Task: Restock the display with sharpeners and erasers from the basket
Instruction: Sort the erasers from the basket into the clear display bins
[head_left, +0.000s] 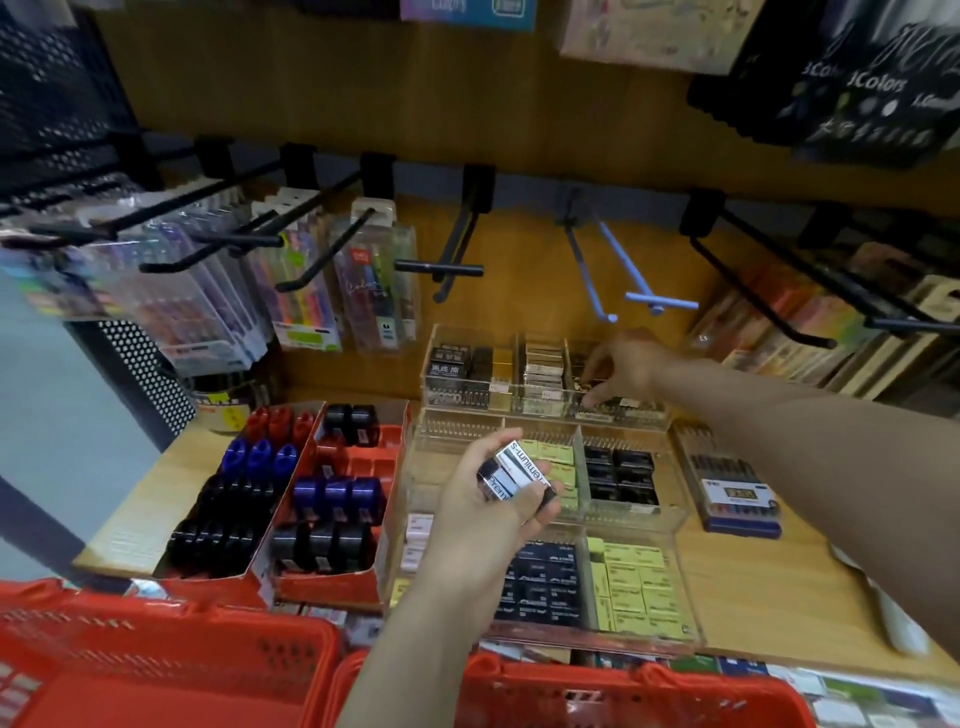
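My left hand grips a small stack of black-and-white sleeved erasers above the clear acrylic display. My right hand reaches into the back right compartment of the display's top tier, fingertips down among small dark erasers; whether it pinches one is unclear. The lower tiers hold yellow erasers and black erasers. Two red cardboard trays on the left carry red, blue and black sharpeners. The red basket sits at the bottom edge.
Another red basket stands at bottom left. Black hooks and blue hooks jut from the wooden back wall above the display. Hanging pen packs are on the left. A boxed pen set lies right of the display.
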